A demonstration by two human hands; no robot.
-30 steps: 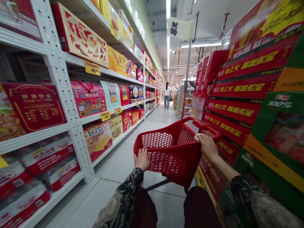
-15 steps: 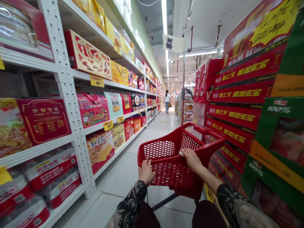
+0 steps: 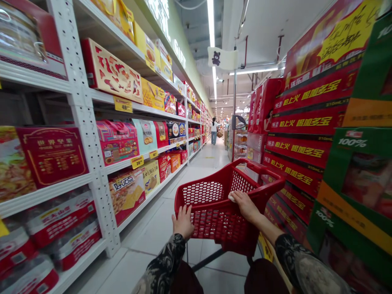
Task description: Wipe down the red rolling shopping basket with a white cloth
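Observation:
A red plastic shopping cart point(image 3: 214, 222) with a perforated basket stands right in front of me. At its near left corner, my left hand point(image 3: 183, 222) lies against the basket wall, fingers stretched and slightly apart near the rim. My right hand point(image 3: 245, 204) rests on the near rim further right, its fingers closed round a small white wad of cloth or tissue point(image 3: 232, 197). Patterned dark sleeves cover both forearms. Much of the basket's inside is hidden by its near wall.
White shelving point(image 3: 101, 171) with boxed goods lines the left side. Stacked red drink cartons point(image 3: 301, 122) and green boxes point(image 3: 339, 175) rise close on the right. A post with a bear flag point(image 3: 222, 58) stands beyond the cart. Further along the tiled aisle is a person point(image 3: 213, 130).
The cart and both hands appear slightly further left in view, as do the shelves and cartons. My left hand's fingers look straighter. The distant person has shifted slightly left.

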